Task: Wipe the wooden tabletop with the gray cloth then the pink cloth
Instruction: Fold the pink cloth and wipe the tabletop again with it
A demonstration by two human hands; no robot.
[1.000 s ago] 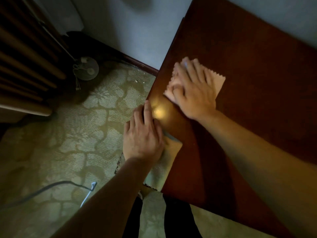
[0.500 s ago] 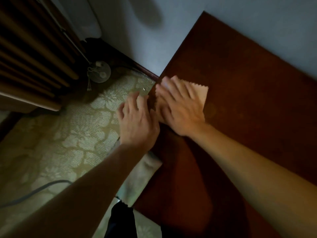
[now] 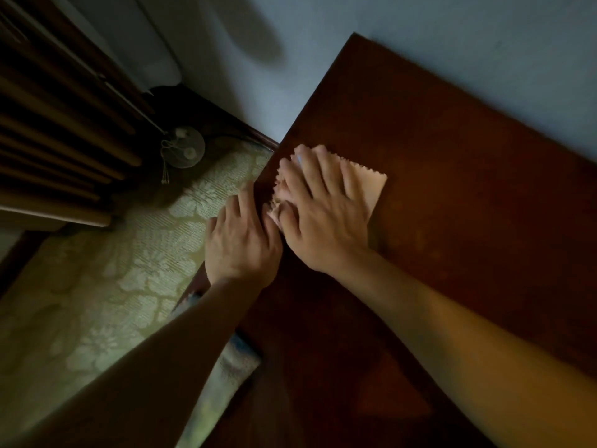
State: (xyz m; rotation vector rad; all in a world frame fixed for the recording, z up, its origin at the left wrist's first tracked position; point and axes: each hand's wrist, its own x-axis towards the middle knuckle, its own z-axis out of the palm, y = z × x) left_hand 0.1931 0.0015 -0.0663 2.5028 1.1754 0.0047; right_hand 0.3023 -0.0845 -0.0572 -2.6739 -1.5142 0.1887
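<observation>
I figured the pink pass wanted flat, even pressure and overlapping strokes right out to the edge of the dark wooden table point(image 3: 452, 205). My right hand point(image 3: 319, 215) lay spread, fingers straight, pressing the zigzag-edged pink cloth point(image 3: 371, 185) near the left edge; my left hand point(image 3: 240, 244) rested relaxed on that edge, grasping nothing. The gray cloth point(image 3: 232, 367) hung off the near edge.

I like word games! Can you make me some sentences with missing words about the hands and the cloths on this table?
1. The right hand presses flat on the ____ zigzag-edged cloth.
2. That cloth lies on the dark ____ tabletop.
3. The left hand rests at the tabletop's ____.
4. The gray cloth hangs over the edge, partly hidden under the left ____.

Missing words: pink; wooden; edge; arm
</observation>
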